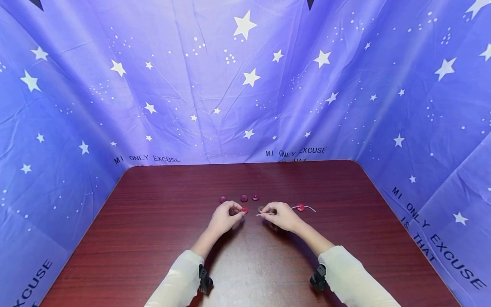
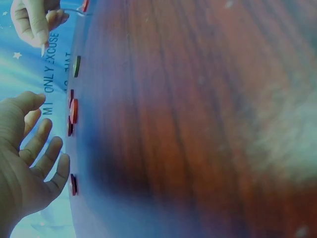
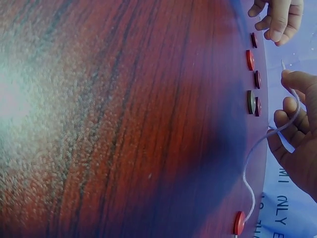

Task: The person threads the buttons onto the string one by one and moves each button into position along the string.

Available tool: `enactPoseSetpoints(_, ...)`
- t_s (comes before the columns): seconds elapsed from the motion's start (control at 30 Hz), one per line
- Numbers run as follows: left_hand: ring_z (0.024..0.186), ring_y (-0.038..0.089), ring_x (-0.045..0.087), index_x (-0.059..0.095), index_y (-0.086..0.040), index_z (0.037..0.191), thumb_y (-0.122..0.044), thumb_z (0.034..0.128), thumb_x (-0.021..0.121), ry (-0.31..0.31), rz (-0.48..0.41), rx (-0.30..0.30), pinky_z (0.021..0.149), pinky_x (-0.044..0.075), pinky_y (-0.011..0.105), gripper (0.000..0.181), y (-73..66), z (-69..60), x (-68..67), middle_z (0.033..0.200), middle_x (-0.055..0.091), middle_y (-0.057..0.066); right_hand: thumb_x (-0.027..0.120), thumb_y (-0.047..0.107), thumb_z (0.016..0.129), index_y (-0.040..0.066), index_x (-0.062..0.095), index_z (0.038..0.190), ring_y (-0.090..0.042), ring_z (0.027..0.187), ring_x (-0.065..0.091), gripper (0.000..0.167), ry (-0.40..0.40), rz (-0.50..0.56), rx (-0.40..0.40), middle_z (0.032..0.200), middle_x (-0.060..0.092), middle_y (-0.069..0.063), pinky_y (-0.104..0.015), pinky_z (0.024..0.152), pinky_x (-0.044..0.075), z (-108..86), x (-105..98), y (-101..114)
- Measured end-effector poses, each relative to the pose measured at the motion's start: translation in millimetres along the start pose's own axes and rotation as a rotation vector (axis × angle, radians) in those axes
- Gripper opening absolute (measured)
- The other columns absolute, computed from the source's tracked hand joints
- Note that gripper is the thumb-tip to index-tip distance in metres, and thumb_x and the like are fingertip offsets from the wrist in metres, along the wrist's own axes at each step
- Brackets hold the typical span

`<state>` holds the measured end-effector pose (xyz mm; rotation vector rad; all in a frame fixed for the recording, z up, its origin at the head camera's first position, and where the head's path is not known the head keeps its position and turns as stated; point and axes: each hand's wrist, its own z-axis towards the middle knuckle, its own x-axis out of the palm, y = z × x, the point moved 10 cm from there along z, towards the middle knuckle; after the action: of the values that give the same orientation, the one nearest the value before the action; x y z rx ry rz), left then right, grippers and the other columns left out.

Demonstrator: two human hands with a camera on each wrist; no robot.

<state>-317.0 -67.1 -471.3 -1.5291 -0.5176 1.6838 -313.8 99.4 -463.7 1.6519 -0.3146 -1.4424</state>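
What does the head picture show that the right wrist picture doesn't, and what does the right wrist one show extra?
Only the head view: two cream fabric sleeves with small black devices at the cuffs.

Only the right wrist view: the thin white cord's middle stretch, which the right hand hides in the head view.

Both: the two hands, left included, three purple round buttons, one olive-brown round button, two red round buttons, the reddish-brown wood-grain table.
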Motion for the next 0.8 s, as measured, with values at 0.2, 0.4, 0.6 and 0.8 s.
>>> enactPoseSetpoints(0.2, 0.085, 0.015, 0.058, 0.064, -0.014, 0.094, -0.027, 0.0796, 0.072, 0.052, 0.063, -0.028, 0.078, 0.046, 0.032, 0.021, 2.2, 2.6, 1.6, 0.091, 0.066, -0.001, 0.065, 0.022, 0.087, 0.011, 0.067, 0.087, -0.021, 0.045, 0.058, 0.011, 0.002, 0.005, 0.007, 0.060, 0.061, -0.010, -0.024, 0.046, 0.045, 0.4, 0, -1)
enactPoseSetpoints(0.4, 0.088, 0.014, 0.057, 0.064, -0.015, 0.096, -0.030, 0.0782, 0.073, 0.063, 0.137, -0.038, 0.080, 0.046, 0.033, 0.025, 4.1, 5.4, 5.9, 0.094, 0.063, -0.002, 0.065, 0.023, 0.087, 0.012, 0.068, 0.087, -0.021, 0.045, 0.058, 0.011, -0.012, -0.011, -0.005, 0.061, 0.061, -0.008, -0.022, 0.048, 0.044, 1.1, -2, 2)
enactPoseSetpoints(0.6, 0.093, 0.016, 0.058, 0.065, -0.015, 0.097, -0.032, 0.0772, 0.074, 0.065, 0.223, -0.003, 0.083, 0.048, 0.035, 0.027, -0.1, 8.4, 8.3, 0.096, 0.064, -0.001, 0.065, 0.021, 0.087, 0.012, 0.067, 0.087, -0.022, 0.045, 0.059, 0.010, -0.001, 0.006, 0.015, 0.060, 0.062, -0.010, -0.024, 0.046, 0.045, -0.2, -1, -1)
enactPoseSetpoints(0.8, 0.097, 0.019, 0.058, 0.065, -0.016, 0.100, -0.034, 0.0777, 0.073, 0.067, 0.264, -0.016, 0.083, 0.048, 0.038, 0.030, -0.4, 10.5, 10.4, 0.098, 0.064, 0.000, 0.065, 0.022, 0.087, 0.012, 0.067, 0.087, -0.021, 0.045, 0.059, 0.010, -0.001, 0.001, 0.011, 0.060, 0.062, -0.009, -0.024, 0.047, 0.045, -0.3, 0, -1)
